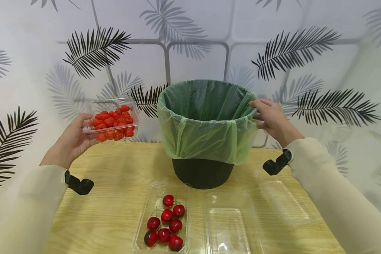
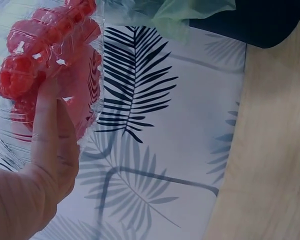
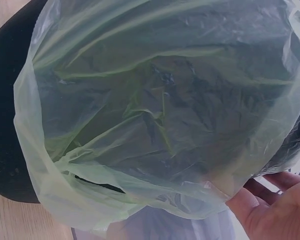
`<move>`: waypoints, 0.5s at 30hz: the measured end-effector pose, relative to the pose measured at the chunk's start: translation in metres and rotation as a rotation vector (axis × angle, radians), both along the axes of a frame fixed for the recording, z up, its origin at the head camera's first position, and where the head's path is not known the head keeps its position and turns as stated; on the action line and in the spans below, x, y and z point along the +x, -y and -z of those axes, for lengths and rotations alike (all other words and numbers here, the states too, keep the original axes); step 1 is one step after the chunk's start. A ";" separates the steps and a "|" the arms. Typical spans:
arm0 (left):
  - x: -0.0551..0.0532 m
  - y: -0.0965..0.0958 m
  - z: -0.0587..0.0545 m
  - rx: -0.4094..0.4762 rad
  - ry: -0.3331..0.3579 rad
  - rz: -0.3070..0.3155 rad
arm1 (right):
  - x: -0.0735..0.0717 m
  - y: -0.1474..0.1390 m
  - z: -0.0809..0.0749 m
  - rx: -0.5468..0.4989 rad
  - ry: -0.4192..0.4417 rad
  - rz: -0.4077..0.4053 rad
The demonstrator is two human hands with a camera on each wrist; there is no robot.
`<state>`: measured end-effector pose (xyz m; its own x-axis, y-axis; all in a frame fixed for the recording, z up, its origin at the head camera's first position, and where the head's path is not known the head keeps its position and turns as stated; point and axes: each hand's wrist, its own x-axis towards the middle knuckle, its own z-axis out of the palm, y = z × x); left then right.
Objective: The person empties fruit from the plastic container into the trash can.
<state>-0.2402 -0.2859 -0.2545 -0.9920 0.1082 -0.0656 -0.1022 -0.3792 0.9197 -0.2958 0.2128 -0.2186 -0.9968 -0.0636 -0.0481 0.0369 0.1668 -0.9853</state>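
Note:
My left hand [image 1: 70, 140] holds up a clear plastic box [image 1: 112, 101] of red raspberries [image 1: 114, 120], left of the bin and above the table. In the left wrist view its fingers [image 2: 47, 135] support the box from beneath. A black bin [image 1: 203, 173], lined with a translucent green bag [image 1: 206, 137], stands upright at the back of the table. At the bin's right side my right hand [image 1: 273, 118] grips the rim through the bag, thumb on top and fingers below. The right wrist view shows the bag's overhang [image 3: 155, 110] in folds, with the right hand at its edge.
In front of the bin, a clear tray [image 1: 139, 225] with several dark red cherries [image 1: 167, 215] lies on the wooden table [image 1: 98, 211]. To its right are a clear tray [image 1: 227, 229] and another clear one [image 1: 285, 201]. Leaf-patterned wall covering [image 1: 197, 31] stands behind.

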 end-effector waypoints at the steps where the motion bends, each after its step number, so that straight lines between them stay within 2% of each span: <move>1: -0.001 0.000 -0.003 -0.004 0.019 -0.002 | 0.000 0.001 0.001 -0.007 -0.003 0.003; 7: -0.009 -0.006 -0.022 -0.058 0.138 -0.038 | -0.001 0.002 0.004 -0.032 -0.019 0.005; 11: -0.011 -0.012 -0.034 -0.092 0.135 -0.068 | 0.000 0.003 0.005 -0.022 -0.017 -0.003; 15: -0.018 -0.021 -0.051 -0.109 0.117 -0.090 | 0.001 0.000 0.004 -0.056 -0.025 0.002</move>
<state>-0.2583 -0.2651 -0.2032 -0.9822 0.0051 -0.1879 -0.1813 -0.2902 0.9396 -0.2950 0.2133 -0.2225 -0.9978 -0.0632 -0.0195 0.0123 0.1115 -0.9937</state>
